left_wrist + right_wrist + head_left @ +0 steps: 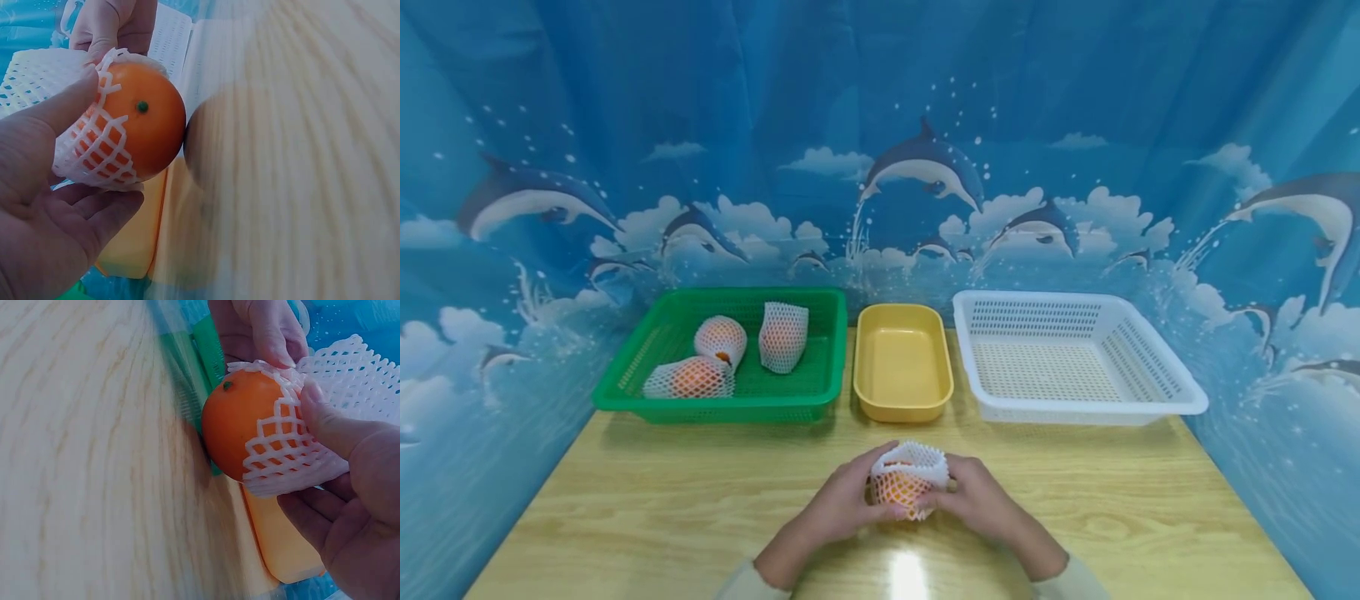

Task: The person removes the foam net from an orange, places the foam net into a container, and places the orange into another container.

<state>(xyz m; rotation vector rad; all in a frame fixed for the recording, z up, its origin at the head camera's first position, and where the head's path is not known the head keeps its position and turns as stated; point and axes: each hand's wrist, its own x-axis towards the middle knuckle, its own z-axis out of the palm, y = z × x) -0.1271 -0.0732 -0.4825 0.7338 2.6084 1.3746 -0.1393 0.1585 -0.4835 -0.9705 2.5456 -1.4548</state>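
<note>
Low over the near middle of the table, an orange (898, 493) sits partly inside a white foam net sleeve (928, 463). My left hand (847, 497) grips the sleeved fruit from the left, its thumb on the mesh. From the opposite side my right hand (976, 502) holds it too, fingers curled around the net. In the left wrist view, the bare end of the orange (153, 119) with its green stem pokes out toward the tabletop. Loose sleeve (353, 375) extends beyond the fruit on the other side, as the right wrist view shows.
At the back left stands a green basket (737, 408) holding three net-wrapped fruits (783, 337). A yellow tray (902, 408) is in the middle, and a white basket (1082, 408) stands right of it. A dolphin-print curtain (850, 167) hangs behind the wooden table (700, 492).
</note>
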